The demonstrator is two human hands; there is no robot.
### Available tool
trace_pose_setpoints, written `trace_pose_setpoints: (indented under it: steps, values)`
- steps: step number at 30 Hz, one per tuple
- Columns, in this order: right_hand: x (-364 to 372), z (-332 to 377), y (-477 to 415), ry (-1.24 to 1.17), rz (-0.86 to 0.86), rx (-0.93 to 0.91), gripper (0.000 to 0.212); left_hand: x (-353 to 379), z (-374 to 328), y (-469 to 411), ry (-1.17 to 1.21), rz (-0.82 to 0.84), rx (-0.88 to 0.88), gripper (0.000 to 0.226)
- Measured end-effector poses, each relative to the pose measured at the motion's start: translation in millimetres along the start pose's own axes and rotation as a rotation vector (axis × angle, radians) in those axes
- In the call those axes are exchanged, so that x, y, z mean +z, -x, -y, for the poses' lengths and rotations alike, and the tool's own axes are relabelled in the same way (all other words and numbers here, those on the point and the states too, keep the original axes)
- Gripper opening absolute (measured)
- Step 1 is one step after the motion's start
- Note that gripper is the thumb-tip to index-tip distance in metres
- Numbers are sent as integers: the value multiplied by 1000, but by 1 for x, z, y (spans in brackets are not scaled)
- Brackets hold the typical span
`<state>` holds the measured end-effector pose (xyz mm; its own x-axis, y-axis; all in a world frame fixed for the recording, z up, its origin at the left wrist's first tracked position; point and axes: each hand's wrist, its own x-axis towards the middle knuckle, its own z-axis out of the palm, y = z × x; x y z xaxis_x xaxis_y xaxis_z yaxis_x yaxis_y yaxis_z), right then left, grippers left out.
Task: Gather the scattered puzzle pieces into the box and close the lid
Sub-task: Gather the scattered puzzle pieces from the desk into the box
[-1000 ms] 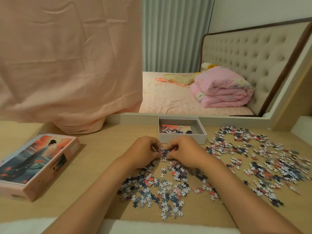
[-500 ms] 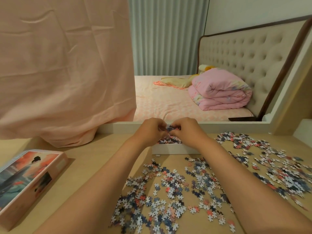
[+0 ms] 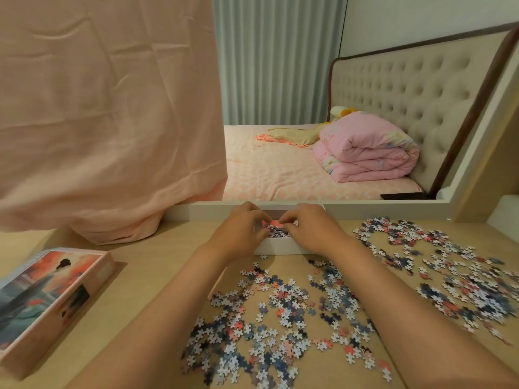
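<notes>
Hands [image 3: 238,233] lower in box [image 3: 280,249] (grip unclear)

No legible text, even on lid [image 3: 47,293]

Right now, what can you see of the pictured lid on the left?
The lid looks like cardboard: rectangular, pale pink sides, a printed top showing a dark-haired robed figure against orange-red. It lies flat, picture up, on the wooden table, at its left side, touching nothing else; the frame's left edge crops it.
</notes>
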<state>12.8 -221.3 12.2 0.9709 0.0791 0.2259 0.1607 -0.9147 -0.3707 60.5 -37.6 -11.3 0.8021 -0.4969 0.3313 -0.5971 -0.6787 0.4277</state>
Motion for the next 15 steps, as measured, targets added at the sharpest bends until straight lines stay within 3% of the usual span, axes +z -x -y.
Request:
trace_pose_setpoints:
  steps: [3,6,10,15]
  values:
    - [-3,18,16,-23,-49,-98,22,-10,5,17,-3,-44,-19,22]
    - [6,33,33,-40,95,-149,25,-14,9,43,-36,-28,-56,25]
    - [23,41,44,127,270,-153,36,-14,9,72,-85,172,-114,43]
    - [29,48,53,141,326,-132,46,-12,1,96,-206,344,-43,61]
